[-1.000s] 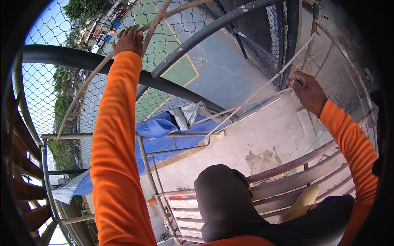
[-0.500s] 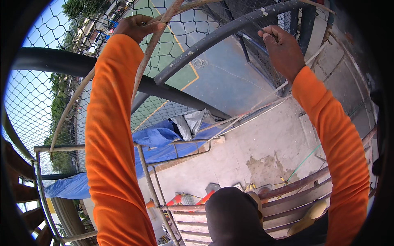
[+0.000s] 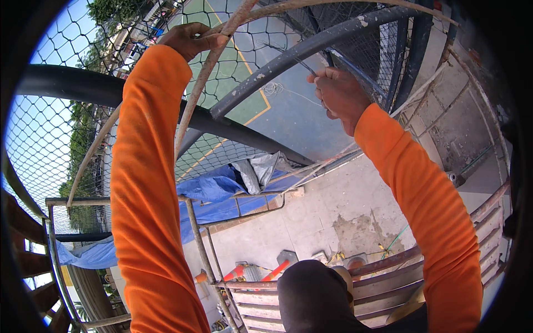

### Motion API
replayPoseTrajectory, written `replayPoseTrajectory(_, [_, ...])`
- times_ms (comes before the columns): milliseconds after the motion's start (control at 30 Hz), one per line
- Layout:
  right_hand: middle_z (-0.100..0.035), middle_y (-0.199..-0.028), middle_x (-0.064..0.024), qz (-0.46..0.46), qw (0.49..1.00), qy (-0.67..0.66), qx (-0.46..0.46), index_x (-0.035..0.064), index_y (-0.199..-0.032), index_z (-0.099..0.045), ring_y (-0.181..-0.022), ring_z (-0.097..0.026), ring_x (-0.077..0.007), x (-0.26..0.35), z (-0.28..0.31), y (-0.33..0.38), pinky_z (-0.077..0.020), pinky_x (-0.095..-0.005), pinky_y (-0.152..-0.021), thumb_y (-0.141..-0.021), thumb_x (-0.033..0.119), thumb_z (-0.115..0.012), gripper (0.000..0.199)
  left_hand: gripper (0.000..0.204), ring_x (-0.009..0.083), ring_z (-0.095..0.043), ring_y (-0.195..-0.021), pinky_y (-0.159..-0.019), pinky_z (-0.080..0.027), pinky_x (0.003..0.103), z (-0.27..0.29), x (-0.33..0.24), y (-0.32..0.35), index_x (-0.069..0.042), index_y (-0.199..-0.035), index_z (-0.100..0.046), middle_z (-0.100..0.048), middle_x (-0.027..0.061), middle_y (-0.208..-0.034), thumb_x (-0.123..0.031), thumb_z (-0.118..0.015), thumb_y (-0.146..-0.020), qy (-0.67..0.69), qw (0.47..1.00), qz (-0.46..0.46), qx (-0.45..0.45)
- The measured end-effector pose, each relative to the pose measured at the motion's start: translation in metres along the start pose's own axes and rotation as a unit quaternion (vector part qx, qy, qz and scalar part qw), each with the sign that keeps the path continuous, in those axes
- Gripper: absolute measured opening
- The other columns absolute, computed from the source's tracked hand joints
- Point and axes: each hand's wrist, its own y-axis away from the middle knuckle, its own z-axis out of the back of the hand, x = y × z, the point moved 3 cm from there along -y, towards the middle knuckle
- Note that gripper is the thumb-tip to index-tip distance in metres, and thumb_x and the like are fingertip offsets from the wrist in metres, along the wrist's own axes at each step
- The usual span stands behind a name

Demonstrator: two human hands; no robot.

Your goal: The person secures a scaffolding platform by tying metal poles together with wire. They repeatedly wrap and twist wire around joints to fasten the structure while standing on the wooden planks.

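My left hand is raised at the upper left, thumb and fingers pinched together where two rusty scaffold bars cross in front of the black mesh net. What sits between those fingertips is hidden. My right hand is closed on a thin dark cord, whose strands reach up and left toward the net, past a thick dark-painted curved pipe with chipped paint. The right hand is below that pipe and apart from it.
I am high up, over slatted planks inside scaffold rails. Below lie a blue tarp, a silver sheet, orange cones and a pale concrete floor. Coiled rope rests on the court beyond the net.
My right hand has come down and left, bringing the dark cord's strands into view across the curved pipe. My left hand stays at the crossing bars, nearly unmoved.
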Motion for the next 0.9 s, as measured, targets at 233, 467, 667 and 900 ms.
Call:
replayPoseTrajectory(233, [-0.050, -0.076, 0.0043, 0.047, 0.985, -0.132, 0.103, 0.0049, -0.123, -0.063, -0.061, -0.039, -0.0042, 0.049, -0.083, -0.063, -0.0335, -0.0231, -0.052, -0.106, 0.014, -0.047, 0.026, 0.056, 0.0119, -0.069, -0.098, -0.068, -0.039, 0.027, -0.003, 0.005, -0.008, -0.014, -0.139, -0.062, -0.073, 0.0062, -0.113, -0.051, -0.054, -0.098, 0.181, 0.979, 0.070, 0.062])
replayPoseTrajectory(467, [-0.058, -0.074, 0.0013, 0.156, 0.987, -0.008, 0.046, 0.0139, -0.116, -0.075, -0.058, -0.046, -0.0094, 0.054, -0.083, -0.090, -0.0413, -0.0295, -0.055, -0.096, 0.015, -0.052, 0.030, 0.049, 0.0170, -0.069, -0.115, -0.100, -0.054, 0.024, -0.021, 0.016, -0.025, -0.003, -0.140, -0.060, -0.071, 0.0106, -0.125, -0.033, -0.067, -0.102, 0.501, 0.866, 0.000, -0.006])
replayPoseTrajectory(667, [-0.054, -0.080, 0.0031, 0.158, 0.986, -0.033, 0.043, 0.0042, -0.121, -0.071, -0.068, -0.045, -0.0074, 0.059, -0.088, -0.088, -0.0392, -0.0234, -0.059, -0.101, 0.014, -0.054, 0.027, 0.055, 0.0168, -0.069, -0.114, -0.097, -0.056, 0.026, -0.014, 0.011, -0.003, 0.002, -0.124, -0.070, -0.073, 0.0115, -0.118, -0.042, -0.078, -0.092, 0.406, 0.911, -0.004, -0.071])
replayPoseTrajectory(900, [-0.061, -0.082, -0.0030, 0.086, 0.984, -0.149, 0.048, -0.0017, -0.106, -0.069, -0.068, -0.053, -0.0095, 0.072, -0.098, -0.074, -0.0434, -0.0255, -0.058, -0.099, 0.008, -0.052, 0.021, 0.054, 0.0194, -0.066, -0.117, -0.104, -0.052, 0.033, -0.010, -0.016, 0.025, -0.005, -0.122, -0.075, -0.074, 0.0086, -0.117, -0.043, -0.084, -0.085, 0.266, 0.957, -0.022, -0.116])
